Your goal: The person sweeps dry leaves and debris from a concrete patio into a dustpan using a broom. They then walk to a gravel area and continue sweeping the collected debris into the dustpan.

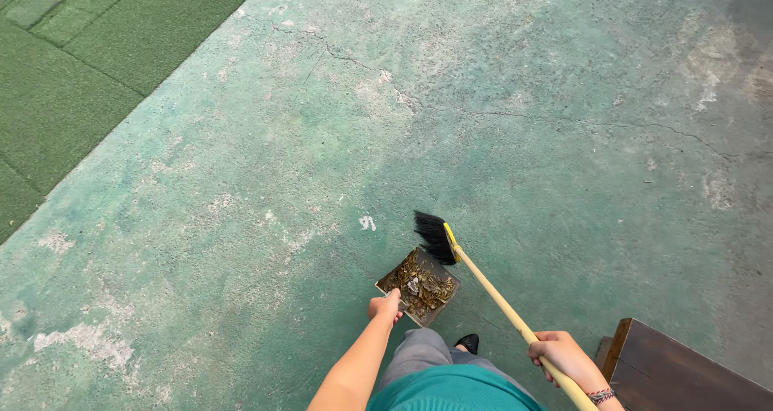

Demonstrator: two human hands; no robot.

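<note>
My left hand point(385, 307) grips the handle of a dustpan point(419, 286) resting on the floor, filled with dry brown leaves and debris. My right hand point(561, 353) is closed around the pale wooden handle of a broom point(491, 289), low on the stick. The broom's black bristles point(435, 235), set in a yellow head, touch the floor right at the dustpan's far edge. My forearms reach down from the bottom of the view, and a beaded bracelet sits on my right wrist.
Worn, cracked green-painted concrete floor point(451, 129) fills most of the view. Green artificial turf point(72, 65) covers the upper left corner. A dark wooden bench or board point(684, 371) sits at the lower right. My black shoe point(467, 343) shows below the dustpan.
</note>
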